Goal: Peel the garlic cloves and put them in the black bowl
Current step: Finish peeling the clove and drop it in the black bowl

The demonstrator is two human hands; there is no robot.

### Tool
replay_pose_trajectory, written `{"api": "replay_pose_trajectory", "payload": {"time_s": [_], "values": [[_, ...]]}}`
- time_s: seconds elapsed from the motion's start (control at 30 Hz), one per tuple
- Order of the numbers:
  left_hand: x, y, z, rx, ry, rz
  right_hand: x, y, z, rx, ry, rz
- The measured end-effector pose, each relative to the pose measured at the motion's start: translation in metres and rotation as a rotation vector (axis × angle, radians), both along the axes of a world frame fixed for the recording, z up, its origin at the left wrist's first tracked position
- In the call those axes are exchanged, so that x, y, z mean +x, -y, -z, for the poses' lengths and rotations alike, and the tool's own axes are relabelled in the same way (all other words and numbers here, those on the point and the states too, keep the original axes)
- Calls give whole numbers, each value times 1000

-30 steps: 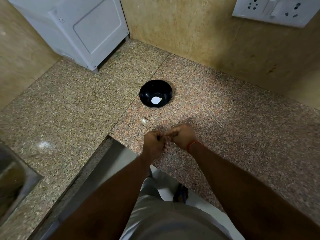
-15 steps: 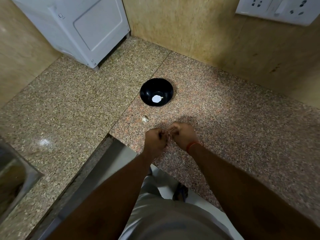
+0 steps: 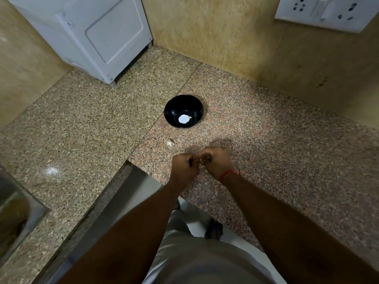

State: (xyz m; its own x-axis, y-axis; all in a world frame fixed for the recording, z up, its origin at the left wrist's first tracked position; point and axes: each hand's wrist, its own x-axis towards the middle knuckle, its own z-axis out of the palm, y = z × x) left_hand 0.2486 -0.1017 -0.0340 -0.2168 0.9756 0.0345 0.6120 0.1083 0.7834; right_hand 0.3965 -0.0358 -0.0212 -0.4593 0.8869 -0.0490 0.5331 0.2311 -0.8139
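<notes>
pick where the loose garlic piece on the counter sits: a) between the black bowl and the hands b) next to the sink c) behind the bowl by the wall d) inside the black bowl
a: the garlic piece lies on the counter, nearer the person than the black bowl and just beyond the left hand and right hand.

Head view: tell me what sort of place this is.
Most likely a home kitchen. A speckled granite counter runs along the walls, a steel sink is set into it at the left, and a switch and socket plate sits on the wall above. A white appliance stands in the corner.
</notes>
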Motion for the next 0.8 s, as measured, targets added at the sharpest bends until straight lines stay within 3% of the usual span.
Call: {"api": "replay_pose_trajectory", "payload": {"time_s": [0.4, 0.8], "values": [[8, -4, -11, -58, -41, -81, 1, 2, 0, 18, -59, 83], [10, -5, 1, -163, 64, -71, 0, -5, -1, -64, -23, 85]]}}
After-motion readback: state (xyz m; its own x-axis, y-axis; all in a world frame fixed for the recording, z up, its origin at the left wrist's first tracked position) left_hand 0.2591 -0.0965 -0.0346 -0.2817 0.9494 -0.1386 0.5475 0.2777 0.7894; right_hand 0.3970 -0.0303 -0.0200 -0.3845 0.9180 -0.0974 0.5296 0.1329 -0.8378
